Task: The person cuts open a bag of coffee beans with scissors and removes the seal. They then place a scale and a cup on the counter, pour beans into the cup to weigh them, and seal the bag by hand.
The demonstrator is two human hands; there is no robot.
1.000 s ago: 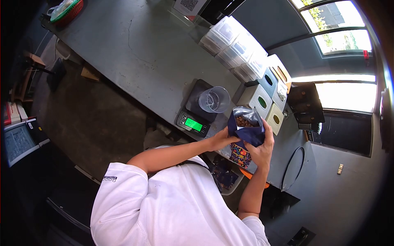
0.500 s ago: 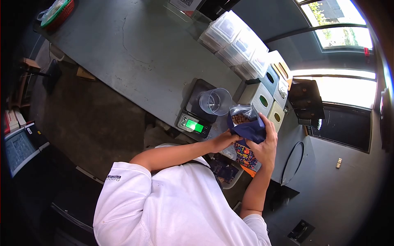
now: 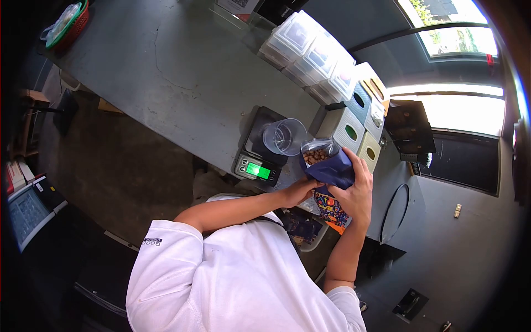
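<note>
My left hand (image 3: 300,192) and my right hand (image 3: 358,191) are both closed on a dark blue pouch (image 3: 338,171) with a colourful printed lower part. The left grips its near side low down; the right wraps round its far side. The pouch is open at the top and tilted toward the cup. Brown bean-like pieces (image 3: 316,156) show inside its mouth. Just left of that mouth, a clear plastic cup (image 3: 284,136) stands on a black digital scale (image 3: 257,146). The scale's display glows green, its digits unreadable. No pieces can be made out in the cup.
Stacked clear lidded boxes (image 3: 312,52) and tissue-box-like containers (image 3: 340,128) line the back of the grey table (image 3: 188,110). Below the pouch, a bin (image 3: 316,238) holds dark printed packets. A red and green basket (image 3: 72,27) sits at the far left corner.
The view has shifted slightly. The pouch's mouth is tipped a little more, and more of the brown pieces show. Both hands keep their hold; the cup and scale stay put.
</note>
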